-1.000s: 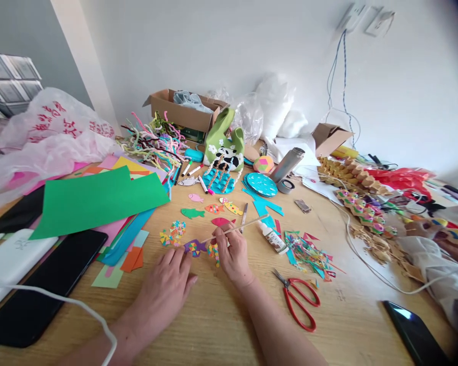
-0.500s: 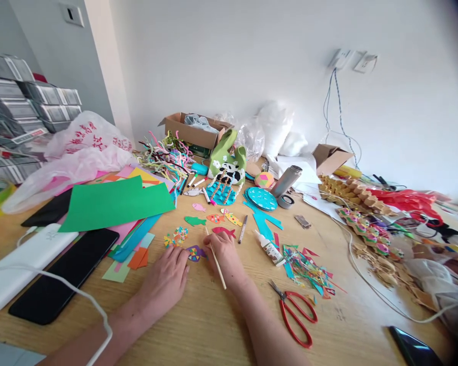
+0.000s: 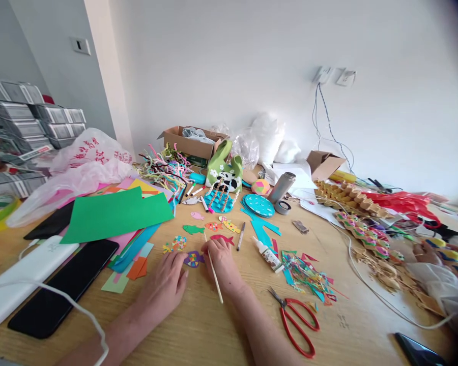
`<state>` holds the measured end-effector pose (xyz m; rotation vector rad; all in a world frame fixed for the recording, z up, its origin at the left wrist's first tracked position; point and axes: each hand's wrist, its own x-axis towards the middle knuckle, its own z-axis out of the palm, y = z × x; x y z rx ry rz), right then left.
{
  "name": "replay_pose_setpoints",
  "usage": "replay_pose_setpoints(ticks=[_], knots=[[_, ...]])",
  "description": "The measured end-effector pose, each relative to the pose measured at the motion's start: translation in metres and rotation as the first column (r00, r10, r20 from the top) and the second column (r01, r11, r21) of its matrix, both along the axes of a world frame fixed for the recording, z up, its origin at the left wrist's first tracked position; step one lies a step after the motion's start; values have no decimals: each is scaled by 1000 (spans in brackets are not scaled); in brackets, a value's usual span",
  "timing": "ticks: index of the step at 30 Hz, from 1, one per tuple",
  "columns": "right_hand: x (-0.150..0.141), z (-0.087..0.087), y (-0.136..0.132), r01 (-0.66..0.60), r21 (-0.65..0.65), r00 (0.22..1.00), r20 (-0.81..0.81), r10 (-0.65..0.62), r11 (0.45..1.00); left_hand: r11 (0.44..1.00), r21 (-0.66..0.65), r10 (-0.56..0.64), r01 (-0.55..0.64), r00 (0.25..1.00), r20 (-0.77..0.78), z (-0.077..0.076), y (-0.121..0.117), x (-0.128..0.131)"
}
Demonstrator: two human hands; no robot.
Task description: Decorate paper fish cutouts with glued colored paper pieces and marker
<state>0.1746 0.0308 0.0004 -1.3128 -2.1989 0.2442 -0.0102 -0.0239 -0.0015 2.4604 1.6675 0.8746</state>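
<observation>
My right hand [image 3: 222, 262] pinches a thin pale wooden stick [image 3: 215, 274], its long end slanting toward me. Between my hands lies a purple paper fish [image 3: 194, 259] covered with coloured pieces. My left hand [image 3: 168, 278] rests on the table, fingers extended and their tips at the fish's left edge. Just beyond are a multicoloured paper fish [image 3: 175, 244], a green fish [image 3: 193, 229], an orange fish [image 3: 213, 226], a yellow fish [image 3: 231, 224] and a red fish [image 3: 222, 239], partly behind my right hand. A pen [image 3: 241, 236] lies to the right.
Right of my hands are a glue bottle [image 3: 269, 255], red-handled scissors [image 3: 295, 320] and a heap of paper scraps [image 3: 309, 274]. Green paper [image 3: 118, 213] tops a stack at left, beside a black phone-like slab [image 3: 63, 290]. Farther back stands a metal flask [image 3: 282, 188].
The camera view has tilted up slightly, so the scene sits lower. My hands remain around the purple fish, the stick still in my right hand.
</observation>
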Motion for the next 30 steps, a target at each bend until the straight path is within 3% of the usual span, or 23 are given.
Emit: replay_pose_setpoints(ticks=[4,8,11,13,17,21,25,30], knots=[[3,4,3,0,-51,978,-211,-11,999,997,32,49,-64,937,347,5,8,-6],[4,7,5,-77,-177,869,-494,-21,981,975,-194,206,-106,760,616,13,14,-10],[3,13,4,-197,-315,737,-672,-72,928,933,-360,282,13,597,751,23,18,-7],[3,19,2,-265,-371,638,-760,-127,890,906,-402,293,135,487,823,32,19,-4],[1,28,-2,-331,-449,474,-840,-265,830,857,-462,373,227,345,861,46,24,5],[0,30,-2,-370,-447,376,-874,-308,815,839,-465,409,283,236,882,48,32,14],[-1,28,0,-375,-452,347,-878,-330,809,824,-460,420,332,188,888,45,39,20],[-2,26,-2,-359,-484,371,-859,-353,798,795,-466,437,389,166,884,45,44,19]])
